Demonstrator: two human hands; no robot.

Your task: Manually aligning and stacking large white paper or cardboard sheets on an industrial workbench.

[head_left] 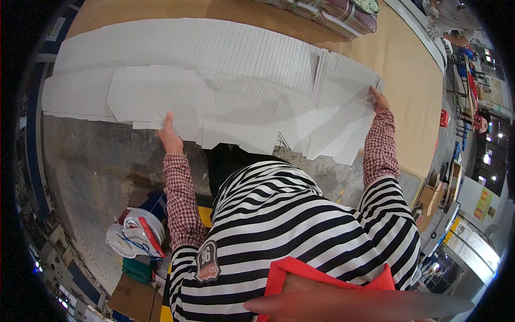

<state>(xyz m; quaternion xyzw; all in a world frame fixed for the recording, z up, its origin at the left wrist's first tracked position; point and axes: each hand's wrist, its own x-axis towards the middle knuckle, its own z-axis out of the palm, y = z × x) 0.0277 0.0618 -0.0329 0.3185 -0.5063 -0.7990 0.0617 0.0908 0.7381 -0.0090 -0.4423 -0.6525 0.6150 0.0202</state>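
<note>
A broad spread of thin white sheets point(252, 102), which look like paper or card, lies overlapped in front of me, with many edges fanned out in steps. My left hand point(171, 138) is at the near edge of the spread, thumb stretched over the top sheet and the other fingers hidden underneath. At the far right corner my right hand point(380, 101) grips the sheets' edge, its fingers partly out of sight. Between the hands, the near edges hang unevenly close to my body.
Brown paper point(413, 102) covers the table. Tied bundles point(335, 16) lie at its far side. On my left, a white tub point(142, 231) with a red-handled item stands above a cardboard box point(137, 298). Shelves and another person are at far right.
</note>
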